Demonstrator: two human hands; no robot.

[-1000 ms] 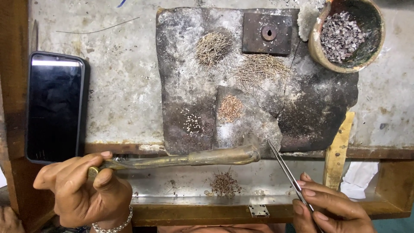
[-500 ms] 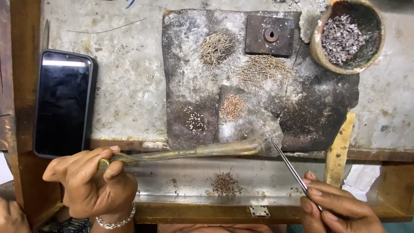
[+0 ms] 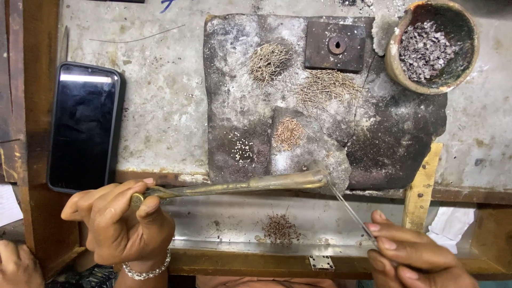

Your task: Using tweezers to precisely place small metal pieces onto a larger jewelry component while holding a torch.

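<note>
Head view — straight down, close

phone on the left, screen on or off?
Cannot tell for sure. The phone lies face up, its screen black but for a pale band near the top edge, perhaps a reflection.

Long brass blowpipe (image 3: 240, 186) is lying pretty much horizontal along the slab's front edge, fat end to the right. Thin steel tweezers (image 3: 349, 210) slant up-left, tips near that end.
</note>
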